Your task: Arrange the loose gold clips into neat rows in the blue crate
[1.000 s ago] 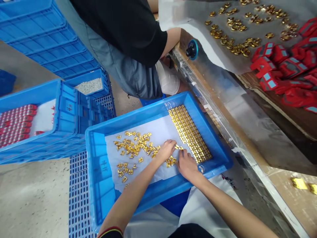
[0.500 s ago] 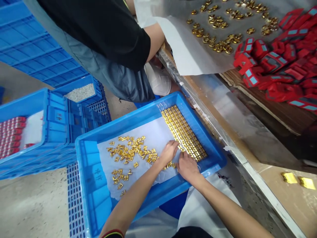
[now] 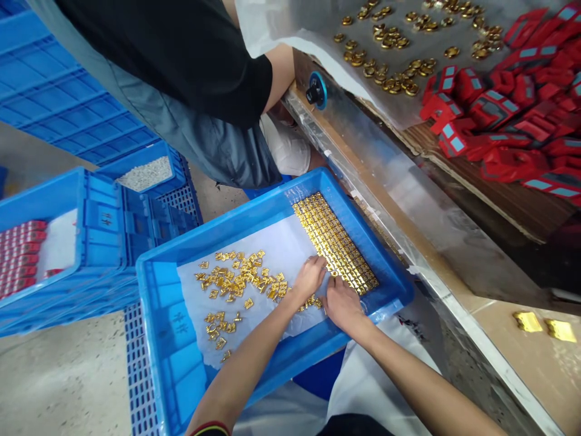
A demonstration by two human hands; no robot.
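Inside a blue plastic tray [image 3: 177,387], my left hand [image 3: 309,280] and my right hand [image 3: 344,304] meet at the near edge of a block of gold parts [image 3: 336,242] packed in tight rows. A small shiny gold part [image 3: 334,274] lies between their fingertips, at the edge of the rows. Both hands have curled, pinched fingers touching it; the exact contact is partly hidden. Loose gold parts [image 3: 240,275] are scattered on a white paper sheet [image 3: 285,236] to the left, some close under my left wrist.
On the bench at right are red toy vehicles [image 3: 494,121], gold ring-like pieces [image 3: 390,39] on paper, and two gold pieces [image 3: 529,322]. The bench edge [image 3: 436,290] runs beside the tray. A co-worker [image 3: 181,66] sits beyond it. Blue crates [image 3: 104,224] stand at left.
The paper on the bench has shifted or lifted, and a round black-and-blue knob now shows beneath it. My view has moved slightly. Both hands stay at the same spot by the rows.
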